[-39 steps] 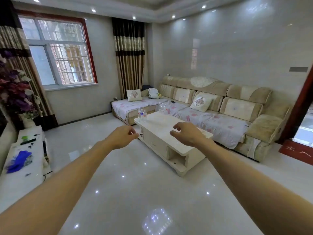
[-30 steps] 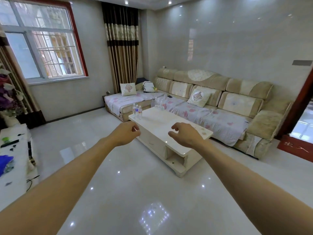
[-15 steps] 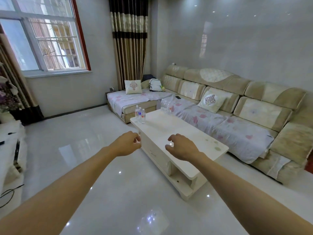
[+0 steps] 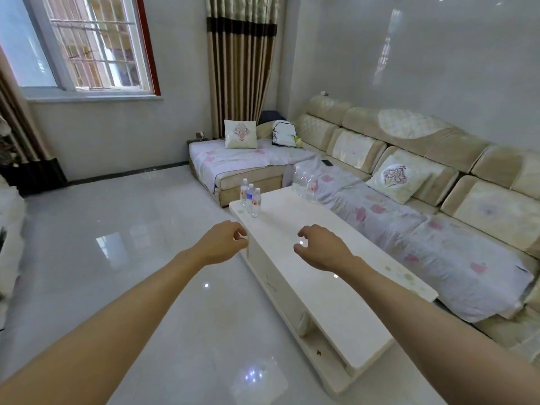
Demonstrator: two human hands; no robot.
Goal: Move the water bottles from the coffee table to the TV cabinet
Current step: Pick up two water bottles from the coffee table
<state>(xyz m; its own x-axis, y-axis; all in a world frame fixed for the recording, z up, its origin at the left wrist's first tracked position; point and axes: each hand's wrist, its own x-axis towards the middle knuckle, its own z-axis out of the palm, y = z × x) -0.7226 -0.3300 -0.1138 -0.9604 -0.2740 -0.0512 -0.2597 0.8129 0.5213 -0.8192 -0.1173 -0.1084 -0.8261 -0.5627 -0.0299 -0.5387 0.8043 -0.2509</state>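
Note:
Three small clear water bottles (image 4: 251, 197) with red and blue labels stand together at the far left corner of the white coffee table (image 4: 321, 276). More clear bottles (image 4: 306, 182) stand at the table's far right corner, hard to make out against the sofa. My left hand (image 4: 223, 242) hovers by the table's left edge, fingers loosely curled and holding nothing. Over the tabletop, my right hand (image 4: 320, 248) is also loosely curled and holds nothing. Both hands are well short of the bottles. The TV cabinet (image 4: 8, 229) shows only as a white edge at far left.
A beige corner sofa (image 4: 409, 182) with flowered covers and cushions runs behind and to the right of the table. Glossy white floor tiles (image 4: 117, 244) stretch to the left. A window and striped curtains (image 4: 239, 62) fill the back wall.
The view has closed in on the coffee table and tilted down; the table and bottles appear larger. Both hands stay outstretched and hold nothing. The TV cabinet has slid almost out of view at left.

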